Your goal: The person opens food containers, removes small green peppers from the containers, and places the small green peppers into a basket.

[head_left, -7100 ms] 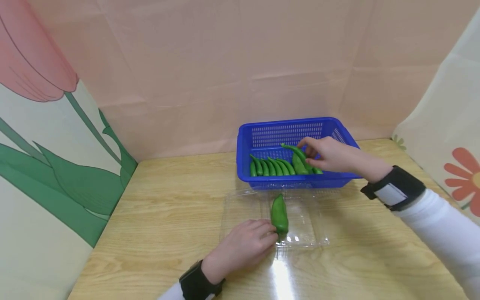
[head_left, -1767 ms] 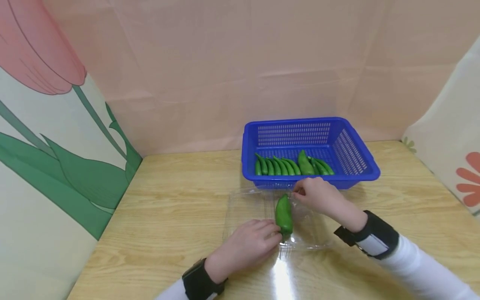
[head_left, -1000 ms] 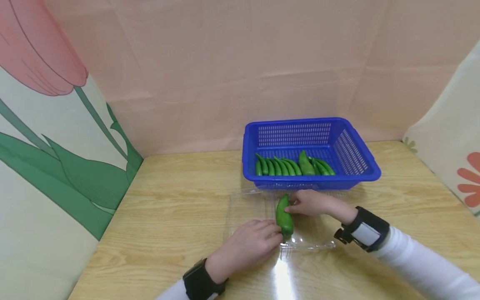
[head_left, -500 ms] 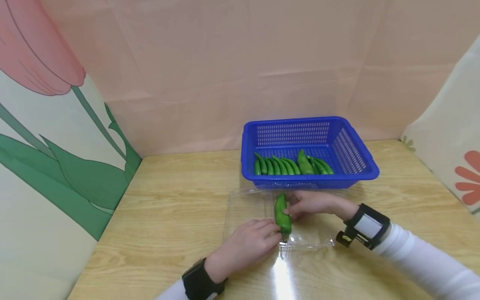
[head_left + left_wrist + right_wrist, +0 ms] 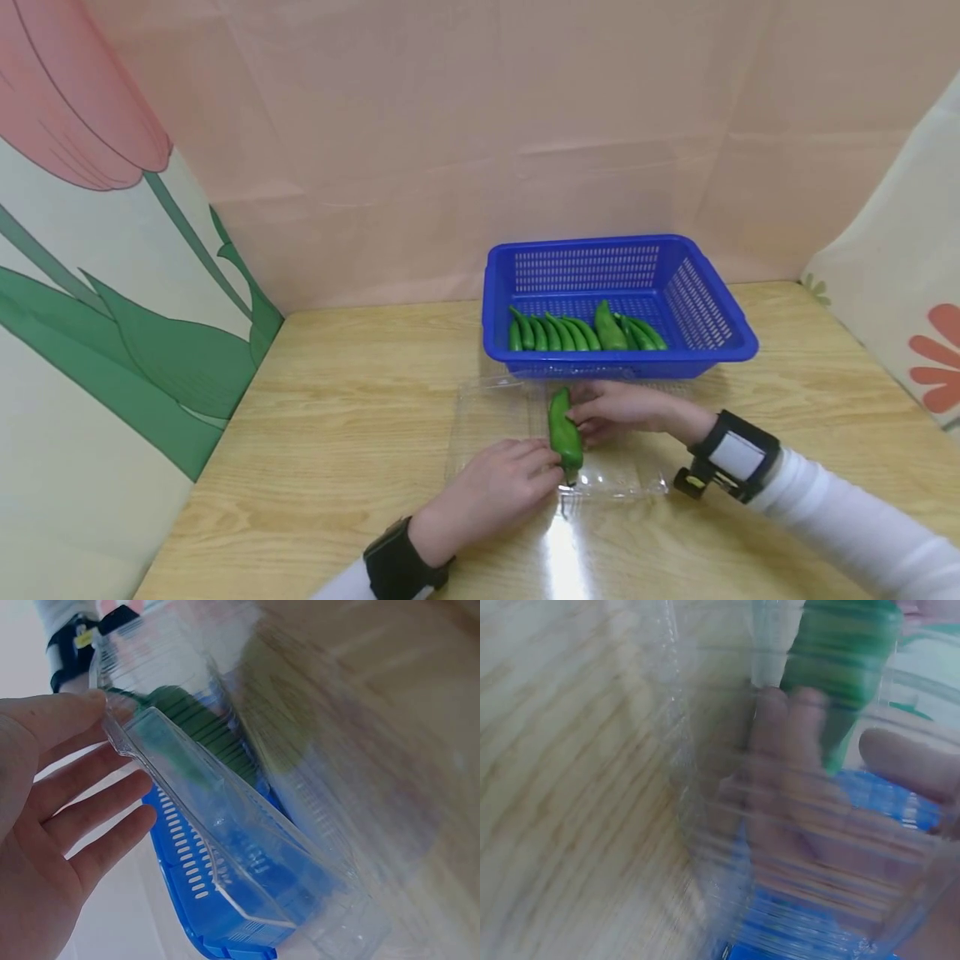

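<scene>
Pinched lightly between the fingers and thumb of the right hand (image 5: 611,410), the green pepper (image 5: 563,432) lay in the clear plastic tray (image 5: 487,417); whether those fingers truly clamped it or merely pressed against its flank could not be told for certain from the head view, though they curled about its right side. Its long axis ran away from the person, stem end nearest, tip pointing toward the blue basket (image 5: 720,321); it lay immediately left of the right hand and just beyond the fingertips of the left hand (image 5: 491,492), so both hands were about equally near, the right one in contact along its length. The left hand's fingers were loosely extended, steadying the tray's near edge; in the left wrist view the fingers (image 5: 71,791) appeared straight, resting against the clear rim (image 5: 172,750), closed on nothing. Right of the pepper the tray floor stood open under the right hand; left of it another bare stretch of tray remained. Behind, touching or nearly touching the tray's far edge, the basket held a row of green peppers (image 5: 581,332) along its near wall; around all this lay the wooden table (image 5: 345,408), walled in by pink backdrop (image 5: 450,125) and flowered panels (image 5: 97,275).
</scene>
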Tool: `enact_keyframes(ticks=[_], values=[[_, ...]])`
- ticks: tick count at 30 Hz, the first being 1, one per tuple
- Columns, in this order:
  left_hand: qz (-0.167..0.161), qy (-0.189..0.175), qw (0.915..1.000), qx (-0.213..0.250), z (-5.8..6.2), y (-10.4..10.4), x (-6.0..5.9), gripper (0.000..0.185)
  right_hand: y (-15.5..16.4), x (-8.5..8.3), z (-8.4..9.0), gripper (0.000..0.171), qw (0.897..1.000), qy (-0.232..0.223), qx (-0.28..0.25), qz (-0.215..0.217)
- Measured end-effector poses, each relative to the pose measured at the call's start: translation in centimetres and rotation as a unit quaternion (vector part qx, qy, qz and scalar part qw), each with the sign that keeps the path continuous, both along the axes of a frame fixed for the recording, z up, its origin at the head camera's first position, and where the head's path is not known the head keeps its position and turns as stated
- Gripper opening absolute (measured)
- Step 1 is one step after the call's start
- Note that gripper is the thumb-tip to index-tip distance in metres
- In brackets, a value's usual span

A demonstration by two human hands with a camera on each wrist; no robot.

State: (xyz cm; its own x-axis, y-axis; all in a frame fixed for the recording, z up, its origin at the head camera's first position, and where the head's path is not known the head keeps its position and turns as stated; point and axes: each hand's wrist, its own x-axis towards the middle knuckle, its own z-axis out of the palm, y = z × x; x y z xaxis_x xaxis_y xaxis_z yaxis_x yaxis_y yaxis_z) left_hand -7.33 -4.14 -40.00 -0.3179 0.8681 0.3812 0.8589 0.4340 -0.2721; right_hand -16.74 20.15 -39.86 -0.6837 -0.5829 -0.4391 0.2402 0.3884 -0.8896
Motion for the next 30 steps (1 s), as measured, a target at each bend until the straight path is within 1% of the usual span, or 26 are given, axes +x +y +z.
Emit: enact_keyframes(ticks=[6, 9, 12, 17, 19, 21, 25, 28, 30], values=[[0.001, 0.004, 1.0000, -0.007, 0.06, -0.03, 0.02, 0.020, -0.14, 0.25, 0.19, 0.066, 1.000, 0.021, 0.011, -0.009], [0.004, 0.007, 0.9999, -0.012, 0.03, -0.06, -0.01, 0.020, -0.22, 0.28, 0.26, 0.069, 1.000, 0.018, 0.011, -0.007], [0.004, 0.011, 0.9998, -0.014, -0.01, -0.09, -0.01, 0.021, -0.18, 0.30, 0.27, 0.067, 1.000, -0.001, -0.004, -0.001], [-0.002, 0.028, 0.9995, -0.010, 0.02, -0.10, -0.01, 0.022, 0.07, 0.34, 0.16, 0.046, 0.999, -0.025, -0.022, 0.008], [-0.003, 0.031, 0.9995, -0.009, 0.04, -0.10, 0.01, 0.022, 0.10, 0.38, 0.10, 0.042, 0.999, -0.032, -0.031, 0.010], [-0.002, 0.031, 0.9995, -0.011, 0.06, -0.11, 0.06, 0.022, 0.11, 0.43, 0.02, 0.042, 0.998, -0.047, -0.046, 0.006], [0.000, 0.030, 0.9994, -0.014, 0.07, -0.10, 0.14, 0.022, 0.12, 0.64, 0.12, 0.049, 0.994, -0.079, -0.071, -0.004], [-0.001, 0.032, 0.9994, -0.014, 0.05, -0.10, 0.14, 0.022, 0.16, 0.83, 0.35, 0.051, 0.993, -0.084, -0.077, -0.006], [-0.001, 0.031, 0.9994, -0.013, 0.06, -0.08, 0.15, 0.022, 0.17, 0.98, 0.61, 0.053, 0.994, -0.080, -0.077, -0.009]])
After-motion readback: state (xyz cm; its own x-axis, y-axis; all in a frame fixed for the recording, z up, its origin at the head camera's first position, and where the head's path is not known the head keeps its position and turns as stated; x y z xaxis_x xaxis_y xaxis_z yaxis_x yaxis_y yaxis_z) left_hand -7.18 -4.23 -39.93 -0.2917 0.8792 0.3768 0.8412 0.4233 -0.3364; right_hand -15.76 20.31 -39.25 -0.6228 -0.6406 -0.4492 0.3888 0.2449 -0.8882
